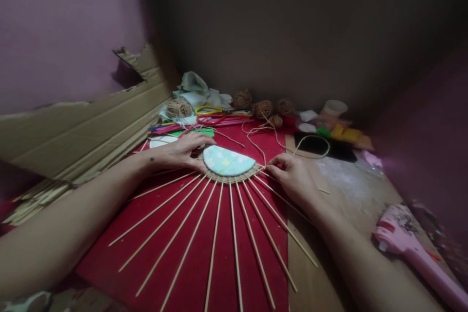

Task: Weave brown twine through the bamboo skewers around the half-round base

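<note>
A half-round piece covered with light blue patterned fabric [228, 162] lies flat on a red sheet [190, 263]. Twine weaving [224, 179] rims its curved edge, and several thin sticks [236, 248] fan out from there towards me. My left hand [188, 150] grips the piece's left end, thumb at the lower side and fingers at the upper. At the right end, my right hand [290, 173] pinches the twine [260, 150] between thumb and forefinger, close to the outermost sticks. That strand trails back towards the twine balls. The fingertips partly hide the pinched spot.
Behind lie twine balls [263, 109], yellow-handled scissors [208, 110], red-handled scissors [211, 119] and crumpled pale cloth [195, 85]. Cardboard [84, 131] leans at the left. A pink glue gun [413, 246] rests at the right, a black piece [325, 145] beyond my right hand.
</note>
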A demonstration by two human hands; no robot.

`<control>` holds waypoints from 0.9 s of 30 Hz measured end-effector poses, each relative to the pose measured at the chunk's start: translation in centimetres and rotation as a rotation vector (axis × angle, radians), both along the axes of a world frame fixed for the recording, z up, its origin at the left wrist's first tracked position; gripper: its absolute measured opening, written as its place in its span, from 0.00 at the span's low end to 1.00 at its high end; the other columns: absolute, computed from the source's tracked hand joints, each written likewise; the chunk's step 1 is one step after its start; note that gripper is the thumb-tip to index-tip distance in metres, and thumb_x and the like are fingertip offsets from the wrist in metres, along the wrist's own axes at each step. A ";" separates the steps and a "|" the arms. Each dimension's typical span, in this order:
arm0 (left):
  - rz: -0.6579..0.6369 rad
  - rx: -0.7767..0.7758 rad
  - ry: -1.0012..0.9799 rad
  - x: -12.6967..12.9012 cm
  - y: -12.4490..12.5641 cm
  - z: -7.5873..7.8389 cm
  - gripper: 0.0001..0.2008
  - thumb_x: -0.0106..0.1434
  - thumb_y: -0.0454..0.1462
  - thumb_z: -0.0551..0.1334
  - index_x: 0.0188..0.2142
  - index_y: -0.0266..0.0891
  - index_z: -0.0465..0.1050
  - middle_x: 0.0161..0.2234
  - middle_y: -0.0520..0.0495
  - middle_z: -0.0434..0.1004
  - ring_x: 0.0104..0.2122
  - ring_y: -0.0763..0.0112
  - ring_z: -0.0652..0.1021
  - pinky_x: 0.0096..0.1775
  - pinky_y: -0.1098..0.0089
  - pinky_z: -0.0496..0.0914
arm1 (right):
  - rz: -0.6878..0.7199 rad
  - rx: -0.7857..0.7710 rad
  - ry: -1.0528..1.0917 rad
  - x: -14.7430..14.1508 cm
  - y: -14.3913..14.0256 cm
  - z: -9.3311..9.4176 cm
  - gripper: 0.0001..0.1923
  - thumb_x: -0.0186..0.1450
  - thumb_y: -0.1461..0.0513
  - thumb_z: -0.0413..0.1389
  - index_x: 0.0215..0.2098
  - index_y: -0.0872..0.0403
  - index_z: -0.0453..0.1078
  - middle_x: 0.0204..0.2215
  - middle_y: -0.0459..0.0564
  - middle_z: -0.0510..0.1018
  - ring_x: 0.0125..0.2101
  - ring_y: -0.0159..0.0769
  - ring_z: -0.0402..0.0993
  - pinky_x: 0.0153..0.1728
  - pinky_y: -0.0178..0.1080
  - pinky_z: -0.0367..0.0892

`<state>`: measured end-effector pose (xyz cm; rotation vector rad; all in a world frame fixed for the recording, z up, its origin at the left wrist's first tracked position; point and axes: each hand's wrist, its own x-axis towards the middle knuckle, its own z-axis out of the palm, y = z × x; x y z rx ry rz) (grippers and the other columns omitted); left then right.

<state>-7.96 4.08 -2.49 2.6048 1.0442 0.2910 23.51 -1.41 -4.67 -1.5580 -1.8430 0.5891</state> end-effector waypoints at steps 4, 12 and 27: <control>0.001 -0.014 -0.005 0.0 0.0 0.1 0.35 0.54 0.54 0.63 0.55 0.39 0.61 0.54 0.39 0.64 0.53 0.57 0.64 0.53 0.64 0.57 | -0.017 -0.009 0.004 0.0 0.0 0.1 0.06 0.57 0.61 0.55 0.24 0.53 0.70 0.25 0.46 0.74 0.27 0.34 0.67 0.30 0.36 0.59; 0.053 -0.120 -0.067 0.3 -0.3 0.2 0.36 0.52 0.51 0.67 0.56 0.41 0.61 0.54 0.40 0.65 0.53 0.55 0.64 0.54 0.61 0.58 | -0.006 0.049 0.045 -0.1 -0.7 0.4 0.07 0.58 0.60 0.54 0.25 0.54 0.71 0.24 0.46 0.74 0.27 0.34 0.68 0.31 0.36 0.61; 0.383 -0.862 -1.054 4.4 -4.2 3.7 0.09 0.56 0.38 0.65 0.26 0.34 0.70 0.25 0.50 0.71 0.24 0.75 0.72 0.30 0.73 0.67 | -0.002 0.166 0.117 0.2 -1.4 0.5 0.05 0.60 0.63 0.53 0.28 0.54 0.71 0.28 0.48 0.74 0.29 0.34 0.70 0.32 0.37 0.64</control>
